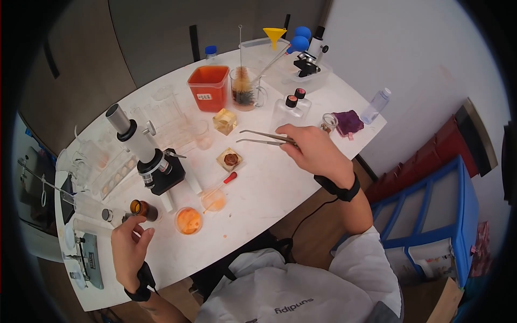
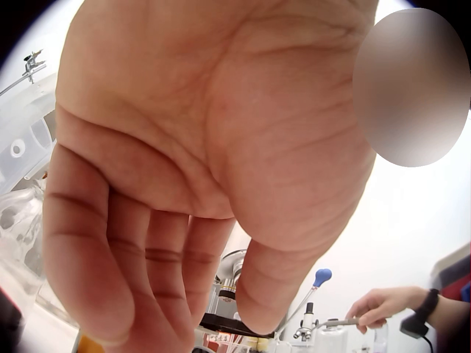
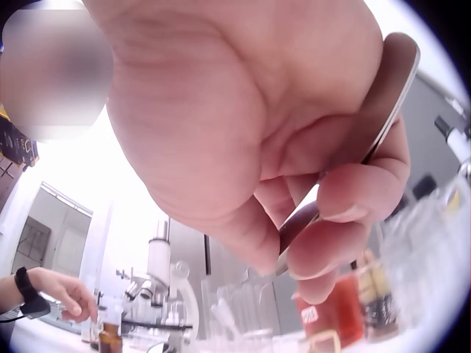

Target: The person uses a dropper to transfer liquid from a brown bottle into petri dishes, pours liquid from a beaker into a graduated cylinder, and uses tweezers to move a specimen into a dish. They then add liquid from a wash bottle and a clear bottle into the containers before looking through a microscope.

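My right hand (image 1: 318, 151) holds a pair of metal tweezers (image 1: 264, 139) over the table, pinched between thumb and fingers, with the two tips apart and pointing left. In the right wrist view the tweezers' wide end (image 3: 394, 81) sticks out past the palm. Loosely bent, the fingers of my left hand (image 1: 129, 250) reach toward a brown glass bottle (image 1: 144, 210) without a cap. Nothing shows in the left palm (image 2: 221, 132). Beside the bottle lies a small grey-capped vial (image 1: 111, 215). A petri dish with orange contents (image 1: 188, 220) lies to the right of the left hand.
A microscope (image 1: 148, 156) stands between the hands. Near it are a red-bulbed dropper (image 1: 230, 177) and a yellowish block with a brown piece (image 1: 231, 160). Glassware (image 1: 116, 175) crowds the left; a red container (image 1: 209, 89) and a mug with brushes (image 1: 245, 91) stand behind.
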### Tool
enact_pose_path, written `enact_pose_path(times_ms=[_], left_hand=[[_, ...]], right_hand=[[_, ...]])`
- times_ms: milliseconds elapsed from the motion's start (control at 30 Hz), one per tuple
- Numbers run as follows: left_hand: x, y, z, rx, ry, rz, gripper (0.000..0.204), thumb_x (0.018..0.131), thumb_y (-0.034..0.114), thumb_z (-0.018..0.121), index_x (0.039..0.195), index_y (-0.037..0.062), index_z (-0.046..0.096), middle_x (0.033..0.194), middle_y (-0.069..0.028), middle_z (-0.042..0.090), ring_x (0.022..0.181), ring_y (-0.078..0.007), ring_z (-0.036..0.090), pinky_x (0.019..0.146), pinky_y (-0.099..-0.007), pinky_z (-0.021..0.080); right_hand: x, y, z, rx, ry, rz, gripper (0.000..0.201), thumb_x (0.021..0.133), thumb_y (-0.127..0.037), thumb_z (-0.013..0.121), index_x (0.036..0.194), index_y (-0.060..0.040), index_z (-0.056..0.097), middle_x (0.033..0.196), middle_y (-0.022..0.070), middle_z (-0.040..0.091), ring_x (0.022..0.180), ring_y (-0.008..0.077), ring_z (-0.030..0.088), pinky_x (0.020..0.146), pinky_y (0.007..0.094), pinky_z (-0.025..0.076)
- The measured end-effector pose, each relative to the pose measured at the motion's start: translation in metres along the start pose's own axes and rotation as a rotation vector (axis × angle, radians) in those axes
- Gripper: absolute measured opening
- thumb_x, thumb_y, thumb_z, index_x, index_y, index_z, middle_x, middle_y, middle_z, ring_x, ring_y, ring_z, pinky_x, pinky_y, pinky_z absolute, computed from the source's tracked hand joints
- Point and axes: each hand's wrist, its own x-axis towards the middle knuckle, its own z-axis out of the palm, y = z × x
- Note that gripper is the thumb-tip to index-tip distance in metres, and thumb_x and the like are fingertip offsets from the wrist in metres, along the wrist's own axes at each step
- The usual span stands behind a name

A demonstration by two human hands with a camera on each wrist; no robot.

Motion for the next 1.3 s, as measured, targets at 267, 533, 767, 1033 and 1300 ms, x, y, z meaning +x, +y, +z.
enact_pose_path(times_ms=[267, 533, 767, 1033, 1300], left_hand=[[0.004, 0.021, 0.0, -0.037, 0.074, 0.097, 0.021, 0.084, 0.0, 0.079, 0.104, -0.0026, 0.072, 0.067, -0.0058, 0.062, 0.053, -0.0121, 0.052, 0.052, -0.0283, 0.041], [0.013, 0.043, 0.015, 0.015, 0.037, 0.185, 0.01, 0.086, 0.002, 0.079, 0.089, -0.0031, 0.071, 0.06, -0.0068, 0.058, 0.051, -0.0137, 0.05, 0.05, -0.0299, 0.039], [0.017, 0.06, 0.027, 0.091, -0.065, 0.229, 0.015, 0.083, 0.002, 0.081, 0.093, -0.0038, 0.07, 0.063, -0.0085, 0.058, 0.052, -0.0157, 0.052, 0.052, -0.0304, 0.04], [0.014, 0.066, 0.031, 0.104, -0.05, 0.205, 0.016, 0.082, 0.001, 0.082, 0.093, -0.0035, 0.071, 0.062, -0.0073, 0.057, 0.052, -0.0153, 0.05, 0.052, -0.0306, 0.039], [0.014, 0.067, 0.034, 0.092, -0.036, 0.219, 0.017, 0.082, 0.0, 0.082, 0.094, -0.0035, 0.071, 0.061, -0.0077, 0.057, 0.052, -0.0162, 0.051, 0.052, -0.031, 0.04]], right_hand=[[-0.047, 0.038, -0.105, -0.093, 0.196, 0.347, 0.019, 0.093, -0.011, 0.072, 0.109, -0.0015, 0.074, 0.078, 0.0164, 0.072, 0.07, 0.033, 0.069, 0.067, 0.0405, 0.053], [-0.079, 0.093, -0.099, -0.44, 0.126, 0.49, 0.013, 0.091, -0.017, 0.072, 0.094, -0.0054, 0.076, 0.077, 0.0164, 0.072, 0.075, 0.0375, 0.071, 0.069, 0.0465, 0.055], [-0.06, 0.13, -0.086, -0.533, -0.012, 0.449, 0.013, 0.089, -0.017, 0.07, 0.086, -0.006, 0.076, 0.077, 0.019, 0.072, 0.076, 0.039, 0.072, 0.067, 0.0493, 0.057], [-0.049, 0.13, -0.097, -0.468, 0.007, 0.489, 0.01, 0.083, -0.014, 0.072, 0.08, -0.0059, 0.076, 0.078, 0.0189, 0.073, 0.071, 0.0381, 0.072, 0.064, 0.0477, 0.058], [-0.036, 0.144, -0.083, -0.544, -0.131, 0.454, 0.005, 0.077, -0.005, 0.071, 0.08, -0.0039, 0.075, 0.08, 0.019, 0.075, 0.073, 0.0365, 0.075, 0.064, 0.0441, 0.059]])
